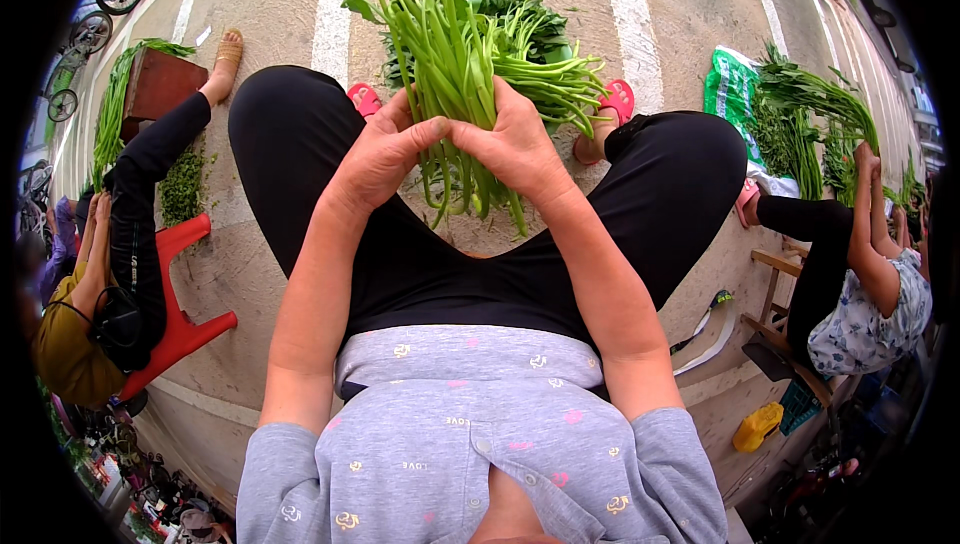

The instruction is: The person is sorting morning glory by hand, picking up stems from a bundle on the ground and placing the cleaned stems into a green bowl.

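Observation:
Between my knees I hold a thick bunch of long green vegetable stems (440, 49) with both hands. My left hand (378, 156) wraps its left side, and my right hand (518, 144) wraps the right side; the thumbs meet in front. Most of my other fingers are hidden behind the bunch. Its lower ends hang loose and uneven below my hands. Just beyond, a pile of leafy green stems (550, 79) lies on the ground, partly covered by the bunch.
To the left, a person sits by a red plastic stool (180, 284) and a brown box (160, 84) with greens. At right, another person holds long greens (820, 94) near a green-and-white sack (730, 94). A yellow bag (758, 427) lies lower right.

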`<state>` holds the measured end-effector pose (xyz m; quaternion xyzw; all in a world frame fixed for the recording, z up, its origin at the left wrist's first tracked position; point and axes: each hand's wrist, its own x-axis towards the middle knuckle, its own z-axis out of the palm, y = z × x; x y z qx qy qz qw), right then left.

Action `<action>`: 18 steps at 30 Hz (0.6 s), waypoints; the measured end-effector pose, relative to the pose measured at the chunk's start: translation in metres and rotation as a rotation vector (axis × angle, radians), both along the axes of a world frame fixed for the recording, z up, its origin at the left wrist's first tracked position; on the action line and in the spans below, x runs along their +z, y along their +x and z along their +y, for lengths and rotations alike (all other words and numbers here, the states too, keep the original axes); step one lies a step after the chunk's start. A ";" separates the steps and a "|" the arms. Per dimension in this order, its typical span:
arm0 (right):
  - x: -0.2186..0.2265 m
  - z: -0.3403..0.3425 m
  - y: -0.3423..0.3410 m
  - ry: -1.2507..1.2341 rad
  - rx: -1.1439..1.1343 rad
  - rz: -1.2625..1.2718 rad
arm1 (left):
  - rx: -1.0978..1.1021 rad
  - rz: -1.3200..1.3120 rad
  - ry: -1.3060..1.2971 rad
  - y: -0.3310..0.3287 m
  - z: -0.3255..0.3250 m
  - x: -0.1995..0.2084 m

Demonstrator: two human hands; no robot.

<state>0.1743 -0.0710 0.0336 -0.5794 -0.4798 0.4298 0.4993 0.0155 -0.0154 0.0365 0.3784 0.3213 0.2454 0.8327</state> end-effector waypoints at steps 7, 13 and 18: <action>-0.005 0.001 -0.004 -0.011 -0.006 0.071 | 0.047 -0.019 -0.049 -0.002 0.003 -0.006; -0.008 0.002 -0.002 0.013 0.000 0.171 | 0.139 -0.013 -0.109 -0.003 0.005 -0.014; 0.003 0.002 -0.001 -0.055 -0.028 0.359 | 0.197 -0.027 -0.127 -0.003 0.006 -0.011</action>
